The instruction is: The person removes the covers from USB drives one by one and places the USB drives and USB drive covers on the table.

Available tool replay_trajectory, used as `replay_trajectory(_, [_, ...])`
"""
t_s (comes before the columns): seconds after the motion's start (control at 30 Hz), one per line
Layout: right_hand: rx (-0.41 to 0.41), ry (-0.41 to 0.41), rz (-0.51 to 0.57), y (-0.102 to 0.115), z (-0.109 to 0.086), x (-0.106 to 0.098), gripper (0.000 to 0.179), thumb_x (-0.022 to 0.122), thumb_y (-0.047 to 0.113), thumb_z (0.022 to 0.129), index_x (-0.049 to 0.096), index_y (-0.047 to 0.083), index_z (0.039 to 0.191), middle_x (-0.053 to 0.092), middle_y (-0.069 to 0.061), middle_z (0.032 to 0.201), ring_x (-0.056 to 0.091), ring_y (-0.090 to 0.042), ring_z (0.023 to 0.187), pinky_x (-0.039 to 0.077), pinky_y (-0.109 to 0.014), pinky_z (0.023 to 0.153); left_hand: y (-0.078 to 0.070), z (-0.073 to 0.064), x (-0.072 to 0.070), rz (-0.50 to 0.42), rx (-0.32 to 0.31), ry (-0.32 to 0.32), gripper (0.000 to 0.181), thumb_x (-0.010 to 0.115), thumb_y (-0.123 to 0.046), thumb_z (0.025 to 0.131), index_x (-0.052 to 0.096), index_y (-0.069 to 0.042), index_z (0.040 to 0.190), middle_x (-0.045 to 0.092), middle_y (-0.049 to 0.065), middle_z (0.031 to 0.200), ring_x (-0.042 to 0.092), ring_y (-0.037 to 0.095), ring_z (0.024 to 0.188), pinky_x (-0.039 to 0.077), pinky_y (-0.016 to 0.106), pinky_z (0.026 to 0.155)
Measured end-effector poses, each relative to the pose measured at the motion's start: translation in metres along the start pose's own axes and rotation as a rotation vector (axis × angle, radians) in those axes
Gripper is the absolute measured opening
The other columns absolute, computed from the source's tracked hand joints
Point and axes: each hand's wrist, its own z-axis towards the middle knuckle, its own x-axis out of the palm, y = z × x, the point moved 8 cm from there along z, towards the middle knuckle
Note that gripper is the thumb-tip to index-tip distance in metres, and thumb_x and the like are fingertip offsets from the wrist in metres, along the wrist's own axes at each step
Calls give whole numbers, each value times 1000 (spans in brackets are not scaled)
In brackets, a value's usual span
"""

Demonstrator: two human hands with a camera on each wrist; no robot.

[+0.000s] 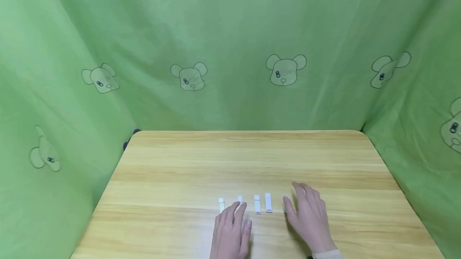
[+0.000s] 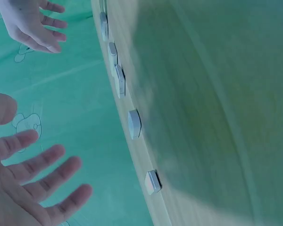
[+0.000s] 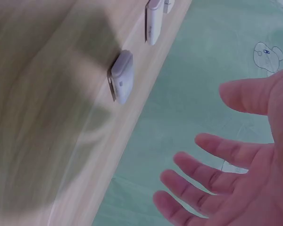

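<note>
- Five small white sticks (image 2: pixel 134 124) lie in an unevenly spaced row on the wooden table (image 1: pixel 173 163).
- Left hand (image 1: pixel 229 233): fingers extended and spread, gripping nothing. In the head view, it partly covers the two leftmost sticks.
- Right hand (image 1: pixel 309 219): thumb and fingers held apart, gripping nothing.
- Middle stick (image 1: pixel 257 204) and its right-hand neighbour (image 1: pixel 268 203): near each other, between the two hands.
- Rightmost stick (image 3: pixel 122 77): beside the right thumb, which mostly hides it in the head view; it appears separate from the fingers.
- Green curtain (image 1: pixel 230 23): behind the table, printed with bear heads.
</note>
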Motion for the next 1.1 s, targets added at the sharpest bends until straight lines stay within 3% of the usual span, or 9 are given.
replay_trajectory(0.2, [43,63,-29,-7,5,10,54,72,25,90,57,-6,132,63,-32,117,60,-46,105,53,-59,80,-4,0,1,-27,40,-2,35,61,-29,98,63,-14,130,69,2,121,66,14,105,55,30,86])
replay_trajectory(0.37, [196,259,-13,-21,4,27,51,73,29,90,57,-8,121,63,-25,102,62,-31,79,54,-42,57,-5,-1,2,-25,44,2,34,62,-29,98,63,-14,128,69,2,118,66,14,102,55,31,85])
replay_trajectory(0.47, [287,376,-21,-29,1,37,54,72,33,90,55,-10,117,64,-23,97,62,-30,71,53,-43,54,-5,-2,3,-30,42,1,34,63,-28,97,62,-14,128,69,2,117,65,14,102,55,31,85])
replay_trajectory(0.57, [342,451,-45,-32,-1,43,67,70,36,91,50,-17,126,67,-30,101,64,-33,71,54,-47,56,-4,-3,3,-32,45,-6,34,63,-28,97,62,-14,128,68,2,118,64,14,103,54,31,86])
replay_trajectory(0.7, [389,511,-50,-34,-3,49,73,69,37,93,45,-19,135,67,-28,98,61,-30,69,51,-44,56,-4,-3,3,-22,50,-26,34,62,-29,97,62,-14,127,67,3,121,62,16,109,53,32,87])
replay_trajectory(0.83, [411,529,-34,-35,-5,53,59,67,32,94,52,-16,125,60,-13,80,54,-25,65,44,-36,53,-2,-3,3,-13,45,-35,35,62,-29,97,61,-14,128,65,6,127,59,21,117,51,38,93])
replay_trajectory(1.1, [441,546,9,-38,-9,55,44,64,30,96,54,-12,108,51,-8,67,47,-19,55,38,-30,47,-1,-4,6,63,30,-30,35,57,-34,99,60,-18,131,62,6,136,56,24,128,45,44,102])
